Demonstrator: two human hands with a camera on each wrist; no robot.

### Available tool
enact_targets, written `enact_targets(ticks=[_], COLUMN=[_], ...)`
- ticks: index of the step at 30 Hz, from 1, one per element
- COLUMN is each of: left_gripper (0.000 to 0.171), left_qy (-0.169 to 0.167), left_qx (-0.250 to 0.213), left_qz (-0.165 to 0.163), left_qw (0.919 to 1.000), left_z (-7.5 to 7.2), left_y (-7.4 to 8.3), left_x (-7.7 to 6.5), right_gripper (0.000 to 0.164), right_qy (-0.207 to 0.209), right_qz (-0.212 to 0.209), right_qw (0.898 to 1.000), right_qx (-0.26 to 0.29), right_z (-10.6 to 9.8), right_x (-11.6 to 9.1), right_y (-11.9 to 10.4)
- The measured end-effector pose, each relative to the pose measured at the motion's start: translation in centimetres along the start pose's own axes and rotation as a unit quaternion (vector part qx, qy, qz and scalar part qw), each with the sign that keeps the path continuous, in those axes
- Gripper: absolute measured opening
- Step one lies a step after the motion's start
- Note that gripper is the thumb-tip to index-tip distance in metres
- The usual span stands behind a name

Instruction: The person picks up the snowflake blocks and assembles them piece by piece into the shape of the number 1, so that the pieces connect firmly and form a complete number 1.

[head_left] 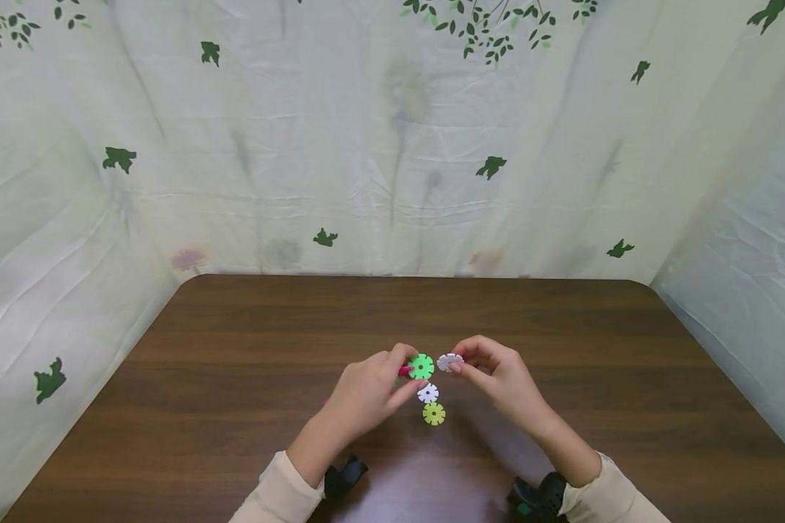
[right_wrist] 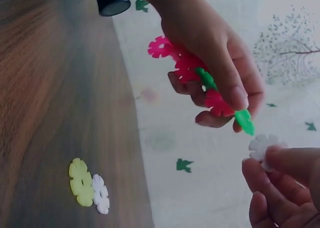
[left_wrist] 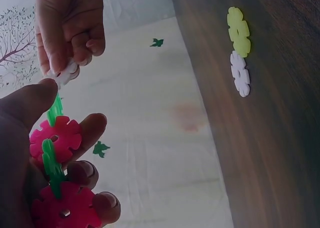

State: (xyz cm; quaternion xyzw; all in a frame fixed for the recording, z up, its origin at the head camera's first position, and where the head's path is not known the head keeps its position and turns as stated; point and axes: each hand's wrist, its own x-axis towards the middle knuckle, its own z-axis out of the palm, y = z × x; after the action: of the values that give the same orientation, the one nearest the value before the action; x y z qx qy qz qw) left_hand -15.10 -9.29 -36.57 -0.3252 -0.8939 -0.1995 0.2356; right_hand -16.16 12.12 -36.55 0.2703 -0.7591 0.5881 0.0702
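Observation:
My left hand (head_left: 366, 388) grips a chain of interlocked snowflake discs, pink discs (left_wrist: 56, 138) alternating with green discs (left_wrist: 52, 160). At the chain's free end a green disc (head_left: 421, 367) sticks out between thumb and forefinger. Close to its right, my right hand (head_left: 497, 370) pinches a white disc (right_wrist: 265, 149) by its edge, thumb against fingers. In the right wrist view, a narrow gap shows between this white disc and the chain's green end. Below the hands on the table lie another white disc (head_left: 428, 394) and a yellow-green disc (head_left: 434, 414), side by side.
The brown wooden table (head_left: 235, 334) reaches back to a pale curtain (head_left: 353, 145) printed with leaves and birds, which also hangs at both sides. Dark wrist devices (head_left: 344, 476) sit at the cuffs of the light sleeves (head_left: 281, 494).

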Motion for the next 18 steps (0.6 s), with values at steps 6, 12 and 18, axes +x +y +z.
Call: enact_targets(ticks=[6, 12, 18], left_gripper=[0.038, 0.036, 0.035], left_qy=[-0.005, -0.014, -0.032], left_qx=[-0.013, -0.014, -0.005], left_qz=[0.015, 0.032, 0.026], left_qw=[0.9998, 0.9993, 0.9991], left_z=[0.2, 0.5, 0.7], left_y=[0.3, 0.5, 0.4], left_x=[0.0, 0.0, -0.3], right_gripper=[0.013, 0.012, 0.014], right_qy=[-0.014, -0.01, -0.024], right_qz=[-0.04, -0.082, -0.116], right_qw=[0.999, 0.997, 0.993], right_qx=[0.018, 0.002, 0.006], right_z=[0.1, 0.3, 0.6], right_x=[0.0, -0.1, -0.1], right_y=[-1.1, -2.3, -1.8])
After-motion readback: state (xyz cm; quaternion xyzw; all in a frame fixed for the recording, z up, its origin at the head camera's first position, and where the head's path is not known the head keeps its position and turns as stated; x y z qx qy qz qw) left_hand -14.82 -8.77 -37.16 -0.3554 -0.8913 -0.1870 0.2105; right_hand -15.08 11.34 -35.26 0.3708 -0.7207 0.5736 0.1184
